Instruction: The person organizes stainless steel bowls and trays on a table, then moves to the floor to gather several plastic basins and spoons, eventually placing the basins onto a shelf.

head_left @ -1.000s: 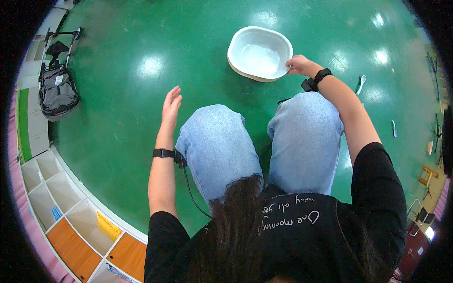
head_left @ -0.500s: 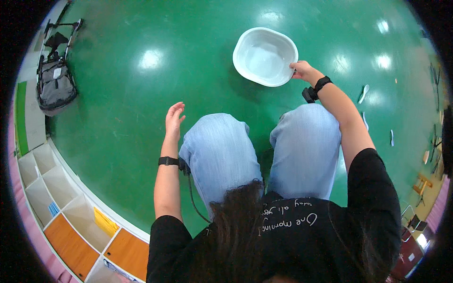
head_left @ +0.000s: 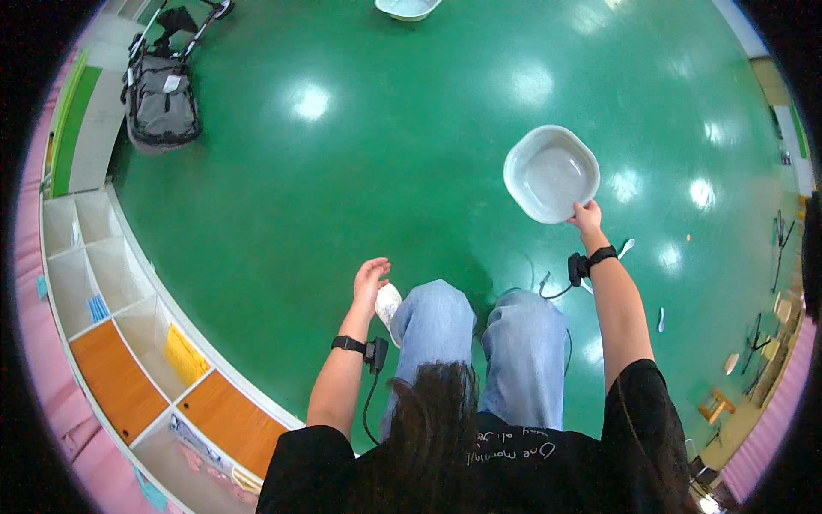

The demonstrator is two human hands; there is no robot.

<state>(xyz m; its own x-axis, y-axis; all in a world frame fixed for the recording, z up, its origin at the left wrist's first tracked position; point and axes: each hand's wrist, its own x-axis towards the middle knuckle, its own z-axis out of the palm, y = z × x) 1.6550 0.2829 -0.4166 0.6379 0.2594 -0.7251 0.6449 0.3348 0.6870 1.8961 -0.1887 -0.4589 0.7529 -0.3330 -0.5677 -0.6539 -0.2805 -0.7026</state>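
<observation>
My right hand grips the near rim of a white rounded plastic basin, out in front and to the right of my knees. The inside of this basin shows nothing in it. My left hand hangs beside my left knee with its fingers loosely bent and apart, holding nothing. Just past that hand shows a white shoe. On the green floor near my right wrist lies a white spoon, and farther right there is another spoon.
A second white basin is cut off by the top edge. On the left stand a grey stroller and a low white cubby shelf with orange doors. A small wooden stool and black tripods stand at the right.
My view has shifted, and my knees look farther below. The basin stays in my right hand, now farther right in the picture. A second basin has come into view at the top.
</observation>
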